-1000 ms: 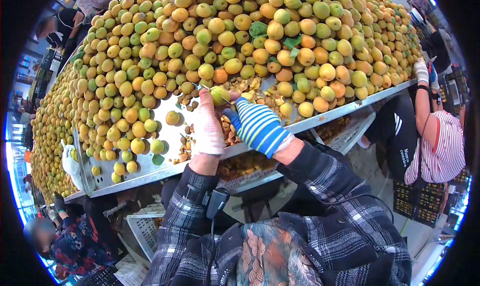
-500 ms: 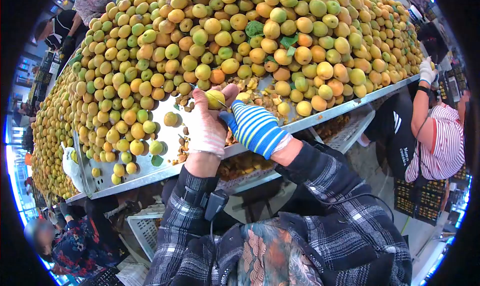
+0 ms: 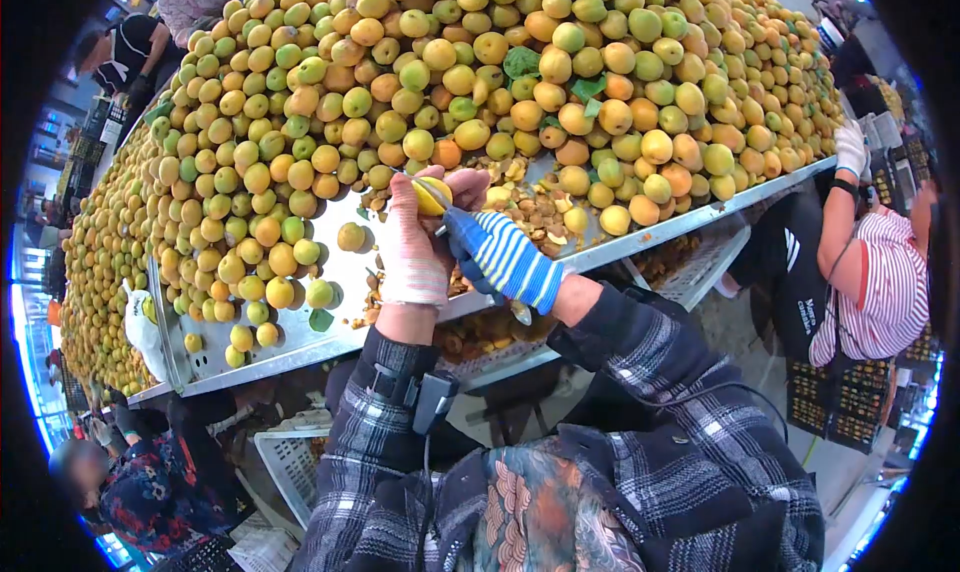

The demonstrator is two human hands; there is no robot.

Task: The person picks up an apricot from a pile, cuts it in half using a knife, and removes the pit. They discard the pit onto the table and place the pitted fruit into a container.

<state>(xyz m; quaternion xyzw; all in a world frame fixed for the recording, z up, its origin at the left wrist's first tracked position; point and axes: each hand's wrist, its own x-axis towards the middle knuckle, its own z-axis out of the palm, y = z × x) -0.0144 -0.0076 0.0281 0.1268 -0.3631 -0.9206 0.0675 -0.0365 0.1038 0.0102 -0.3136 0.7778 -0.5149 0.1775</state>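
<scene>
Left hand [image 3: 415, 252] grips a round yellow apricot [image 3: 432, 196]; right hand [image 3: 503, 257], in a blue-striped glove, holds a thin metal knife [image 3: 420, 184] against it. Loose yellow-green fruit [image 3: 450, 52] heaps beyond.

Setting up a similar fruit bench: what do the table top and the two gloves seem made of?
Table top: likely sheet metal, pale grey, dull sheen, folded front edge. Left hand's glove, holding a fruit: knitted fabric, whitish-pink, weave visible. Right hand's glove, gripping a knife: knit too, blue-white stripes.
</scene>
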